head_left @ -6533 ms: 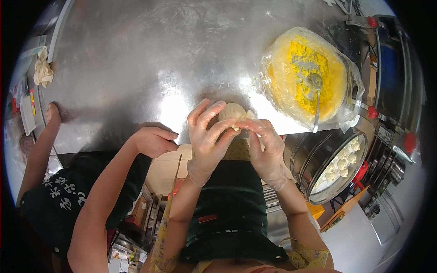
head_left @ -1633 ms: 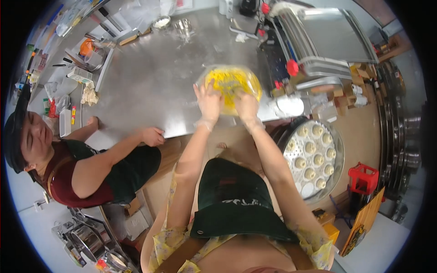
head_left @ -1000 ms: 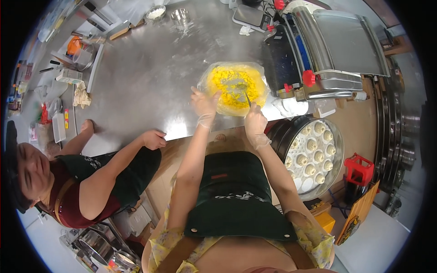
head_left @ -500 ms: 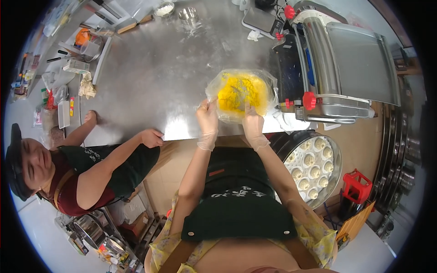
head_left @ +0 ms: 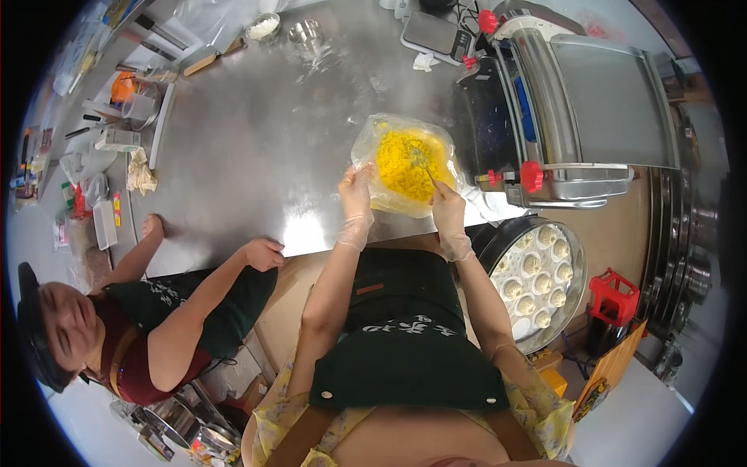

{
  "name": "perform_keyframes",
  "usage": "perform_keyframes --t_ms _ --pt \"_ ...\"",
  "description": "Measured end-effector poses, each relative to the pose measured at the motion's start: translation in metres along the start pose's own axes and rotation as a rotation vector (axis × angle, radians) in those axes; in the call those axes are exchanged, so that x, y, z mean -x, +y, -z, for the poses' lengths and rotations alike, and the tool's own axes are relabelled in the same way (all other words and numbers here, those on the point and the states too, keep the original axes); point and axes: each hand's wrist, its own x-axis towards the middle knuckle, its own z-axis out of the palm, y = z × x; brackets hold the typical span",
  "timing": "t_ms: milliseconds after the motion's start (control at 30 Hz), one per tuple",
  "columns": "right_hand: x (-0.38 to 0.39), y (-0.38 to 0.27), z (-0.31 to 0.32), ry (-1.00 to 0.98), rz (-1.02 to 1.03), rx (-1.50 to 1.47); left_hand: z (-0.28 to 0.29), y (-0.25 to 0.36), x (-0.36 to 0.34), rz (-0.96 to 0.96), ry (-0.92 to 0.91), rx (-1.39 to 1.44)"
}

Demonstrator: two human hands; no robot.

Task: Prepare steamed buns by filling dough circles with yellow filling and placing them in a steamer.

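A clear plastic bag lies spread open near the table's front edge, with a heap of crumbly yellow filling in it. Whether a bowl sits beneath the plastic I cannot tell. My left hand, in a thin clear glove, pinches the bag's left edge. A metal spoon is gripped in my gloved right hand at the near right side of the bag. Its bowl rests on the filling, with yellow bits stuck to it.
A dough roller machine stands right of the bag. Below it, a round steamer holds several pleated buns. At the left, a co-worker's hand rests on the steel table's edge. Farther back are a scale and small metal bowl.
My right hand has shifted slightly right and down, and the spoon now shows clearly on top of the filling. The filling looks more heaped in the middle. My left hand still holds the bag.
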Motion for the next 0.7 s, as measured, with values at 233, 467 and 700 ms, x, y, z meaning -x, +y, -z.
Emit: perform_keyframes --t_ms 233,467,700 --pt "0.022 -0.024 -0.02 -0.08 -0.127 -0.2 -0.017 -0.014 0.018 -0.01 -0.189 -0.026" --pt "0.04 -0.03 -0.043 0.138 0.143 0.071 -0.02 -0.029 0.015 -0.316 -0.201 -0.354" --pt "0.057 -0.049 -0.044 0.183 0.202 0.347 -0.024 -0.028 0.019 -0.317 -0.2 -0.528"
